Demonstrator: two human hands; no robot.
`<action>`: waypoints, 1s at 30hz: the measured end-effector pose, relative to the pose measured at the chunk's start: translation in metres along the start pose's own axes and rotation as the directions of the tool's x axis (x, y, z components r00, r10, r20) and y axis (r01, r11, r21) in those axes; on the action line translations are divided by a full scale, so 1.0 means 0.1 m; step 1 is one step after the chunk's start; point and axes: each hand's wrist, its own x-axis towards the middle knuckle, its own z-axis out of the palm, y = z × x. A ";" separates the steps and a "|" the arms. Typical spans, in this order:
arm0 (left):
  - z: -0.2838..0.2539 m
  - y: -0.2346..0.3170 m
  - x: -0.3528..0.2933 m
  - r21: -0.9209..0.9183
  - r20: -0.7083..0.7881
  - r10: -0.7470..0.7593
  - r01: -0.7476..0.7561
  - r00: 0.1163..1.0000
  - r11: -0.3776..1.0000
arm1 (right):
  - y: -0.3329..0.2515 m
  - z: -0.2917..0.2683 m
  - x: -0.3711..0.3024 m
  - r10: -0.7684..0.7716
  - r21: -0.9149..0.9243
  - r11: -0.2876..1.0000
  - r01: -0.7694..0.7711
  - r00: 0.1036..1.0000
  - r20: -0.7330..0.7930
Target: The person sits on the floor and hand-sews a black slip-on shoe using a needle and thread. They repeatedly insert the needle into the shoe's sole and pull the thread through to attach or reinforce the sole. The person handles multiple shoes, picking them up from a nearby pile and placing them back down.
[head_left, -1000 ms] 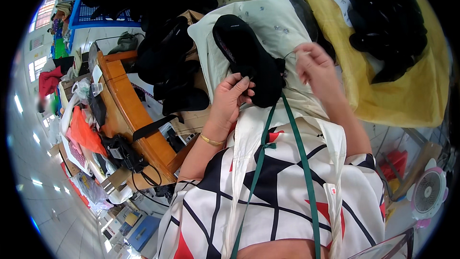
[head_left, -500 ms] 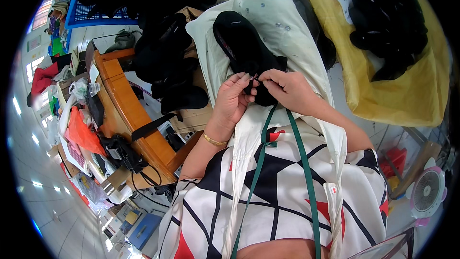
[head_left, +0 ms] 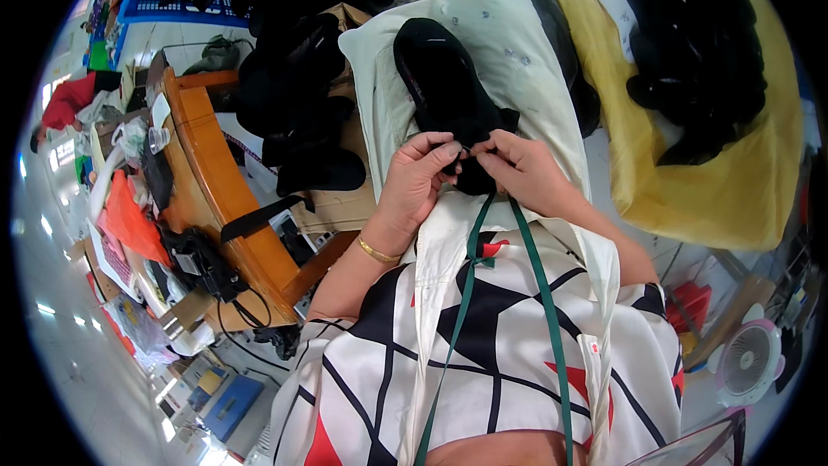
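A black fabric shoe [head_left: 434, 69] lies on a white cloth [head_left: 530, 86] over my lap, its opening facing up and its near end toward me. Both my hands meet over that near end. The thumb and fingers of my left hand [head_left: 421, 174] are pinched together at the shoe's left side. My right hand [head_left: 522, 171] pinches close by, thumb against forefinger. Between the fingertips shows a thin dark bit; whether it is a thread or part of the shoe, I cannot tell.
Black shoes are piled left of my lap beside a cardboard box [head_left: 345, 203]. A wooden table [head_left: 226, 185] stands at the left. To the right, a yellow sheet [head_left: 690, 207] carries more black shoes and a white insole [head_left: 615, 13]. A fan [head_left: 749, 362] stands lower right.
My fingertips have shifted slightly on the shoe, and the right hand has turned a little. The whole view has swung slightly; the shoe still rests on the white cloth.
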 end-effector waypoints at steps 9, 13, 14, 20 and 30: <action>0.05 0.02 -0.01 0.115 0.008 -0.070 0.068 0.998 0.991 | 0.12 0.05 0.01 0.159 0.151 0.975 -0.164 0.986 0.040; 0.04 0.01 -0.01 0.136 0.020 -0.080 0.076 0.997 0.988 | 0.12 0.08 0.03 0.197 0.225 0.954 -0.198 0.980 0.027; 0.04 0.01 -0.02 0.151 0.022 -0.081 0.076 0.996 0.986 | 0.10 0.09 0.03 0.208 0.226 0.952 -0.208 0.978 0.025; 0.02 -0.01 -0.02 0.166 0.054 -0.030 0.021 0.998 0.986 | 0.02 0.10 0.03 0.215 0.150 0.965 -0.215 0.976 0.013; 0.01 -0.01 -0.01 0.102 0.045 -0.021 0.016 0.999 0.995 | 0.14 0.03 0.03 -0.063 -0.009 0.998 0.064 0.993 0.099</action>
